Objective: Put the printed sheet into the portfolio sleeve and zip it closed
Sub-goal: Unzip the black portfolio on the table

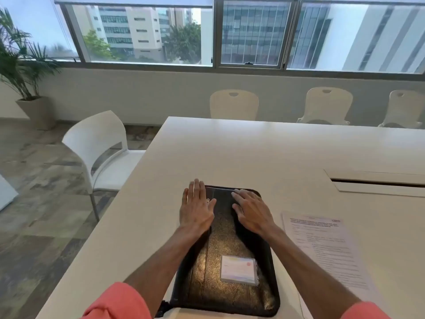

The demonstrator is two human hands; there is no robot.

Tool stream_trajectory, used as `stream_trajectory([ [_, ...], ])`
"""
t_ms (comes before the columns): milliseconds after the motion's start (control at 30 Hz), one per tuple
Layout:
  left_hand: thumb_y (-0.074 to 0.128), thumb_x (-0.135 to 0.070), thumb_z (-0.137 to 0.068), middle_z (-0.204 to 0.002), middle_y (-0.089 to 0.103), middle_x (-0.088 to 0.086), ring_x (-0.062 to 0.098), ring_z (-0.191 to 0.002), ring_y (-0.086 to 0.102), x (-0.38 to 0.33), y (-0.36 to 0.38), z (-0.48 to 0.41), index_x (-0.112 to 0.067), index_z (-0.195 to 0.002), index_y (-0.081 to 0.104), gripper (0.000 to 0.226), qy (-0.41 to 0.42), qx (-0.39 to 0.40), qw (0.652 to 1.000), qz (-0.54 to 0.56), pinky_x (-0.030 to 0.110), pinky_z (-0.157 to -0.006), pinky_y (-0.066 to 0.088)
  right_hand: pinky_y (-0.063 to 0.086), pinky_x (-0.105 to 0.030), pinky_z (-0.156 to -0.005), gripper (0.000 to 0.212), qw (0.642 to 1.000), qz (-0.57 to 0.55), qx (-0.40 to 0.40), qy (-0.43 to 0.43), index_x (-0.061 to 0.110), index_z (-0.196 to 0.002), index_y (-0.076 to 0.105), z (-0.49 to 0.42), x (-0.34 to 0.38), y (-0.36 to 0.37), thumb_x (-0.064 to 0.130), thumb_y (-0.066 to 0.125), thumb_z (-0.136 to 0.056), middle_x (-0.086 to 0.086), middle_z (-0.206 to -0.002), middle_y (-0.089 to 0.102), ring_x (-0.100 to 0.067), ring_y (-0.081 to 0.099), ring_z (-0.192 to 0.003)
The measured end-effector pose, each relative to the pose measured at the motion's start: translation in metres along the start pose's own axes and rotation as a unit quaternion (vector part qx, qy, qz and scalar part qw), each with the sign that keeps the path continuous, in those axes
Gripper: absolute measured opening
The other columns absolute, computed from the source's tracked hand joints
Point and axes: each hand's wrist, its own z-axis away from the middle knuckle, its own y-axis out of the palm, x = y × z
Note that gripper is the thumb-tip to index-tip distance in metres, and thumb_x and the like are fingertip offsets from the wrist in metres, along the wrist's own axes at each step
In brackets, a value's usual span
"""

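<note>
A black leather-look portfolio sleeve [226,247] lies flat on the white table [253,153] right in front of me, with a clear card pocket [238,269] on its near half. My left hand [196,208] rests flat, fingers spread, on the sleeve's far left corner. My right hand [251,211] lies palm down on the far right part of the sleeve. Neither hand holds anything. The printed sheet [326,252] lies flat on the table just right of the sleeve, beside my right forearm.
A white chair [101,148] stands at the table's left side, and three more chairs [326,104] line the far side. A cable slot [377,181] is cut into the tabletop at the right. A potted plant [25,72] stands by the window at the far left.
</note>
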Motion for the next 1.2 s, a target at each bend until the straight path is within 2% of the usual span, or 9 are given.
stream_trajectory([
  [200,0.032,-0.05,-0.116,-0.177,0.029,0.014,0.029,-0.168,0.019,0.011,0.011,-0.002,-0.005,-0.171,0.022,0.072,-0.019,-0.001,1.0,-0.004,0.042,-0.138,0.014,0.022,-0.039,-0.134,0.048,0.996,-0.056,0.031,-0.058,0.027,-0.16,0.054,-0.011,0.012,0.012,0.03,0.053,-0.112,0.01,-0.17,0.046,-0.011,0.033,-0.162],
  [333,0.034,-0.049,-0.116,-0.173,0.04,0.013,0.028,-0.166,0.026,0.019,0.015,-0.01,-0.005,-0.168,0.031,0.069,-0.029,-0.004,1.0,0.005,0.042,-0.137,0.019,0.034,-0.042,-0.128,0.038,0.992,-0.1,0.022,-0.069,0.026,-0.147,0.068,-0.036,0.02,0.012,0.024,0.056,-0.111,0.011,-0.158,0.059,-0.011,0.045,-0.152],
  [433,0.037,-0.047,-0.115,-0.171,0.042,0.012,0.027,-0.166,0.025,0.025,0.018,-0.017,-0.005,-0.167,0.034,0.067,-0.038,-0.002,0.999,0.028,0.041,-0.137,0.019,0.046,-0.046,-0.118,0.031,0.987,-0.139,0.013,-0.078,0.021,-0.135,0.077,-0.053,0.027,0.01,0.017,0.06,-0.109,0.008,-0.144,0.071,-0.013,0.056,-0.141],
  [633,0.036,-0.045,-0.116,-0.17,0.045,0.011,0.027,-0.167,0.023,0.019,0.017,-0.025,-0.007,-0.165,0.04,0.062,-0.03,-0.01,0.999,0.044,0.042,-0.137,0.019,0.053,-0.046,-0.105,0.024,0.988,-0.145,-0.016,-0.055,0.014,-0.12,0.082,-0.078,0.033,0.003,0.01,0.062,-0.107,0.0,-0.126,0.079,-0.018,0.063,-0.119],
  [700,0.036,-0.044,-0.116,-0.169,0.046,0.01,0.026,-0.167,0.024,0.046,0.037,-0.061,-0.007,-0.164,0.041,0.061,-0.08,0.005,0.995,0.064,0.042,-0.136,0.019,0.052,-0.047,-0.103,0.023,0.982,-0.177,0.018,-0.069,0.014,-0.119,0.082,-0.137,0.036,0.034,0.01,0.062,-0.108,0.001,-0.125,0.078,-0.02,0.063,-0.118],
  [900,0.037,-0.042,-0.115,-0.164,0.051,0.011,0.023,-0.161,0.035,0.038,0.035,-0.066,-0.006,-0.161,0.045,0.059,-0.062,-0.021,0.996,0.067,0.04,-0.132,0.03,0.058,-0.044,-0.098,0.031,0.981,-0.155,0.083,-0.079,0.018,-0.127,0.079,-0.166,0.037,0.022,0.006,0.056,-0.111,0.001,-0.137,0.069,-0.022,0.069,-0.12],
  [1000,0.036,-0.042,-0.115,-0.163,0.052,0.01,0.021,-0.16,0.037,0.043,0.044,-0.069,-0.006,-0.16,0.046,0.058,-0.069,-0.028,0.995,0.065,0.039,-0.13,0.032,0.054,-0.044,-0.107,0.033,0.972,-0.125,0.164,-0.11,0.021,-0.128,0.079,-0.184,0.036,0.025,0.004,0.057,-0.11,0.0,-0.141,0.063,-0.022,0.064,-0.126],
  [1067,0.034,-0.041,-0.115,-0.168,0.048,0.01,0.021,-0.162,0.034,0.042,0.048,-0.068,-0.006,-0.164,0.042,0.06,-0.07,-0.029,0.995,0.063,0.039,-0.132,0.028,0.051,-0.042,-0.11,0.03,0.968,-0.109,0.194,-0.12,0.023,-0.125,0.079,-0.195,0.036,0.025,0.007,0.061,-0.108,-0.002,-0.139,0.062,-0.022,0.062,-0.127],
  [1200,0.028,-0.039,-0.116,-0.176,0.034,0.012,0.022,-0.167,0.023,0.044,0.053,-0.071,-0.006,-0.17,0.03,0.064,-0.049,-0.03,0.997,0.05,0.036,-0.136,0.014,0.053,-0.041,-0.104,0.02,0.965,-0.082,0.2,-0.146,0.023,-0.119,0.078,-0.198,0.035,0.022,0.014,0.065,-0.106,-0.001,-0.136,0.062,-0.022,0.065,-0.119],
])
